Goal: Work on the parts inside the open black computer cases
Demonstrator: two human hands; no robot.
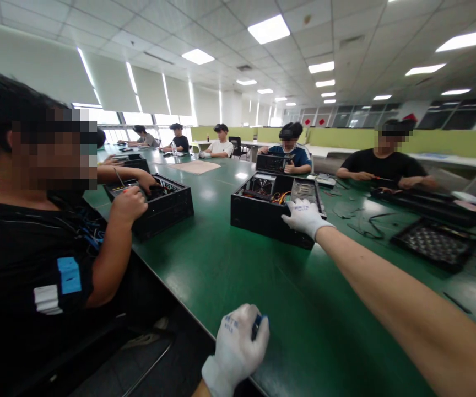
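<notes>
My right hand (pixel 304 218), in a white glove, reaches out over the green table and grips the near rim of an open black computer case (pixel 263 219). Its thumb lies against the outer wall. Inside the case show a fan, orange and dark wires and a metal drive cage. Close to the table's near edge, my left hand (pixel 240 343), also gloved in white, is closed around a small blue and black object (pixel 258 325), mostly hidden by the fingers.
At the left, a person in black works in another black case (pixel 163 207) with a tool. Cables and a dark perforated panel (pixel 438 240) lie at the right of the green table (pixel 205 264). Several people sit along its far side.
</notes>
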